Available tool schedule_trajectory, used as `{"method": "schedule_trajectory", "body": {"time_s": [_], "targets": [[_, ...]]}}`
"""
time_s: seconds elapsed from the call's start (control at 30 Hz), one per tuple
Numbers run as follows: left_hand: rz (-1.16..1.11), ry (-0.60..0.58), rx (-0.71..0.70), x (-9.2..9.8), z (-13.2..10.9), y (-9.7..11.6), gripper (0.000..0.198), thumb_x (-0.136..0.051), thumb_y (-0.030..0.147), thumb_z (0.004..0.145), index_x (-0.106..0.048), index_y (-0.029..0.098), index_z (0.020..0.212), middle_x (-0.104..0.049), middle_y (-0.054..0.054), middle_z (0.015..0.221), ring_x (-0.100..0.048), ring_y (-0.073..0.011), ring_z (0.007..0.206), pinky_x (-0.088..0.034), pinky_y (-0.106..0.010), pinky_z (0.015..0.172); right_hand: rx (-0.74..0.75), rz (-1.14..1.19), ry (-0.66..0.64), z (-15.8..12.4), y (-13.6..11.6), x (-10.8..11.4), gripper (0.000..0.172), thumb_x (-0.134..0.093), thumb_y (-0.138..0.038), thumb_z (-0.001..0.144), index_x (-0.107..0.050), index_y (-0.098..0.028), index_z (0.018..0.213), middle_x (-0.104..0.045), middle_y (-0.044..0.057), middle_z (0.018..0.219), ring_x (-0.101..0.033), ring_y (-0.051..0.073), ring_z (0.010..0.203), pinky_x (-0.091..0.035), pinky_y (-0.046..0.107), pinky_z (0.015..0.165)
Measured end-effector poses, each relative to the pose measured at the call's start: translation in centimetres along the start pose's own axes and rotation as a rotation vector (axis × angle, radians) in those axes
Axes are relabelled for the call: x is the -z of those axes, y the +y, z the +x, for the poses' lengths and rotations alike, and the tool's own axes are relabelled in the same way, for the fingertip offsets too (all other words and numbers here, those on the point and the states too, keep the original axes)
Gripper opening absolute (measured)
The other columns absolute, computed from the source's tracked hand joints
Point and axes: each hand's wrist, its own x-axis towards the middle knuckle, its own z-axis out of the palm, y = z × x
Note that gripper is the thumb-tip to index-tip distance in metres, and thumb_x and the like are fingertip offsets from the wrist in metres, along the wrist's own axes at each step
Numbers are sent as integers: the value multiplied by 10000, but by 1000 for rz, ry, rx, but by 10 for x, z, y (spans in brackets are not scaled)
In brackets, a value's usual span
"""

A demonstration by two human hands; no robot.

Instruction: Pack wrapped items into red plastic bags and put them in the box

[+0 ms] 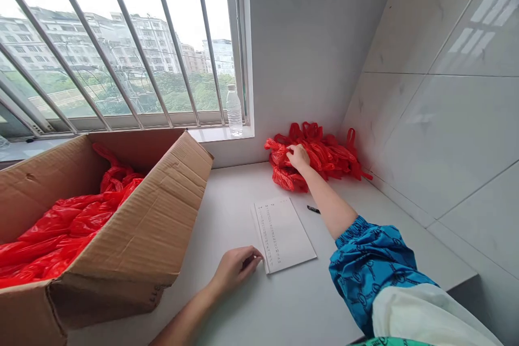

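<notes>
At the back of the white counter, my right hand [299, 157] reaches into a heap of red plastic bags [324, 154]. Its fingers are closed on a bag at the heap's left part, though the fingertips are partly hidden in the folds. My left hand [238, 266] rests on the counter, fingers curled together, with nothing seen in them. Its fingertips lie at the lower left edge of a notebook [290, 238], which is covered in rows of small handwriting at the left. A black pen [313, 209] lies between the notebook and my right forearm.
A large open cardboard box [141, 221] holding more red plastic bags [77, 221] stands at the left, its near flap leaning over the counter [227, 189]. A clear bottle [234, 111] is on the sill of the barred window. A tiled wall [454, 135] bounds the right side.
</notes>
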Motion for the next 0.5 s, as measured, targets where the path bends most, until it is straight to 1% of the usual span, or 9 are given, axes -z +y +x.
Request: {"method": "schedule_trajectory", "body": {"time_s": [0.1, 0.17, 0.2, 0.23, 0.27, 0.37, 0.43, 0.47, 0.5], "targets": [[-23, -9, 0, 1, -1, 0, 287, -443, 350, 956, -699, 221, 941, -661, 4, 691, -528, -119, 577, -377, -213, 578, 135, 77, 89, -17, -6, 21, 320, -456, -209, 976, -630, -179, 1242, -535, 118, 1338, -482, 249, 1247, -419, 360, 1036], [-47, -10, -1, 1, -1, 0, 275, -450, 335, 953, -696, 212, 939, -665, 7, 691, -523, -111, 577, -376, -205, 579, 267, 170, 99, -40, -5, 27, 308, -458, -201, 966, -636, -206, 1217, -564, 83, 1290, -512, 217, 1219, -419, 345, 1046], [-64, -10, -5, 1, 0, 0, 267, -456, 327, 950, -695, 208, 937, -666, 10, 688, -520, -108, 578, -375, -201, 580, 377, 264, 79, -55, -2, 26, 286, -483, -193, 951, -652, -212, 1181, -590, 73, 1241, -541, 212, 1185, -428, 352, 1041], [-84, -10, -9, 0, 0, 0, 259, -463, 322, 949, -694, 205, 938, -669, 12, 688, -518, -104, 580, -376, -196, 581, 480, 351, 22, -72, 2, 24, 267, -516, -191, 934, -668, -231, 1149, -611, 57, 1196, -564, 207, 1156, -439, 357, 1033], [-106, -6, -13, 0, 0, 0, 256, -468, 322, 949, -693, 200, 940, -670, 12, 687, -516, -101, 579, -376, -193, 580, 542, 401, -64, -90, 7, 21, 269, -533, -187, 925, -676, -253, 1143, -622, 44, 1175, -575, 202, 1144, -450, 358, 1022], [-181, 43, -16, -1, -1, -1, 270, -478, 341, 960, -690, 178, 918, -665, 5, 674, -523, -97, 567, -380, -190, 565, 566, 338, -382, -140, 25, 10, 293, -559, -186, 907, -692, -288, 1147, -624, 41, 1203, -598, 213, 1107, -496, 368, 935], [-219, 161, 2, 1, -3, -1, 269, -503, 356, 959, -684, 169, 892, -650, 6, 652, -541, -98, 562, -380, -190, 550, 532, 292, -512, -163, 35, 9, 334, -609, -224, 889, -661, -295, 1212, -607, 45, 1253, -619, 211, 1058, -513, 359, 886], [-235, 256, 13, 4, -4, 0, 268, -518, 362, 956, -679, 166, 868, -636, 10, 634, -546, -99, 559, -385, -192, 549, 508, 295, -534, -171, 40, 10, 349, -623, -251, 888, -644, -295, 1234, -602, 45, 1269, -627, 204, 1032, -520, 344, 855], [-251, 366, 22, 8, -5, 2, 271, -527, 366, 954, -675, 166, 846, -618, 15, 614, -547, -99, 557, -395, -194, 555, 481, 314, -521, -176, 44, 11, 338, -623, -280, 897, -636, -290, 1234, -606, 42, 1263, -632, 195, 1010, -523, 323, 817]]}}
